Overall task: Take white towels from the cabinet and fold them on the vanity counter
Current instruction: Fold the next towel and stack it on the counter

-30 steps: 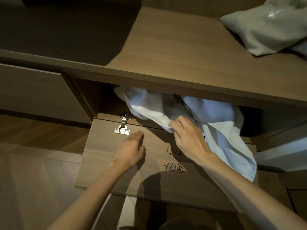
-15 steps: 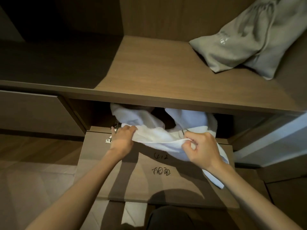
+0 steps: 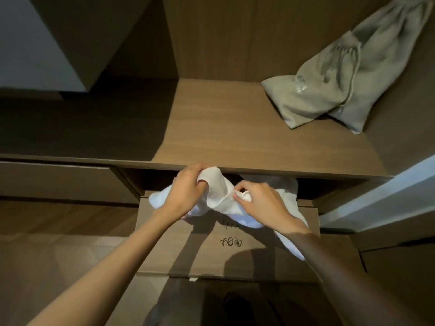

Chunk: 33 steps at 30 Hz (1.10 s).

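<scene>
Under one shelf (image 3: 235, 137), fingers (image 3: 191, 171) of left hand (image 3: 188, 188) and right hand (image 3: 261, 201) pinch one white towel (image 3: 220, 192).

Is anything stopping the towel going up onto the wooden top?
Nothing visible. The left hand and right hand hold the white towel just below the counter edge; the cloth bag lies back right.
</scene>
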### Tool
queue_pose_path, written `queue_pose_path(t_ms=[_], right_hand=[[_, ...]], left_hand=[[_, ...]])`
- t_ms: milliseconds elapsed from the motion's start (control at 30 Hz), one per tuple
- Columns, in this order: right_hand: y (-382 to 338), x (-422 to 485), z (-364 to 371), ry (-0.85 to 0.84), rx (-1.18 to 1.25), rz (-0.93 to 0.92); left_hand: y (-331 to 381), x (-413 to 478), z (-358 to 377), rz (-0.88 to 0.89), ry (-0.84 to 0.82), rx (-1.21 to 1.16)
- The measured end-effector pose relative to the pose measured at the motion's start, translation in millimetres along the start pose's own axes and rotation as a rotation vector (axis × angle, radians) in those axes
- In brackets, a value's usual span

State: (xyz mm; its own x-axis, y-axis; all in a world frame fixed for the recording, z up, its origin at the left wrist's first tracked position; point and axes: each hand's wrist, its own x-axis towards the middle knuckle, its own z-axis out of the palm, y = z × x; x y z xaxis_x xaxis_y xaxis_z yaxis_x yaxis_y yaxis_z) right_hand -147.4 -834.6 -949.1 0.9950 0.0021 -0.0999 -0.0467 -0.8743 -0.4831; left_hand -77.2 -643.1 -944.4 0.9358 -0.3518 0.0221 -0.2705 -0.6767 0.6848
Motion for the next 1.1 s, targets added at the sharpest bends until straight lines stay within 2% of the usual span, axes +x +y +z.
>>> queue_pose_path(t_ms=[133, 300, 433, 567, 700, 867, 1000, 1067, 1100], right_hand=[[-24.7, 0.3, -95.9, 0.000, 0.168, 0.023], [-73.5, -4.7, -211.5, 0.128, 0.281, 0.001], [-121.6, -21.6, -309.5, 0.161, 0.281, -0.011], [-166.2, -48.0, -407.8, 0.186, 0.241, 0.014], [-213.1, -76.6, -510.9, 0.330, 0.250, 0.027], [-269.0, -122.4, -625.4, 0.619, 0.318, -0.031], [-293.2, -167.8, -649.8, 0.833, 0.277, -0.159], [-284.2, -185.4, -625.7, 0.831, 0.087, -0.132], [-276.2, -192.9, -608.2, 0.716, -0.033, -0.068]], left_hand=[[57.2, 7.1, -63.0, 0.003, -0.037, -0.025], [131.7, 10.0, -137.0, -0.013, -0.001, -0.039], [205.0, 5.1, -206.1, -0.081, 0.072, -0.074], [281.1, -1.1, -274.3, -0.057, 0.146, -0.072], [350.1, -4.3, -345.3, -0.020, 0.214, -0.065], [432.6, -6.7, -438.9, 0.231, 0.348, -0.109], [477.6, -42.3, -468.0, 0.255, 0.610, -0.255], [475.3, -70.7, -456.6, 0.279, 0.558, -0.211], [466.4, -83.5, -447.3, 0.275, 0.478, -0.152]])
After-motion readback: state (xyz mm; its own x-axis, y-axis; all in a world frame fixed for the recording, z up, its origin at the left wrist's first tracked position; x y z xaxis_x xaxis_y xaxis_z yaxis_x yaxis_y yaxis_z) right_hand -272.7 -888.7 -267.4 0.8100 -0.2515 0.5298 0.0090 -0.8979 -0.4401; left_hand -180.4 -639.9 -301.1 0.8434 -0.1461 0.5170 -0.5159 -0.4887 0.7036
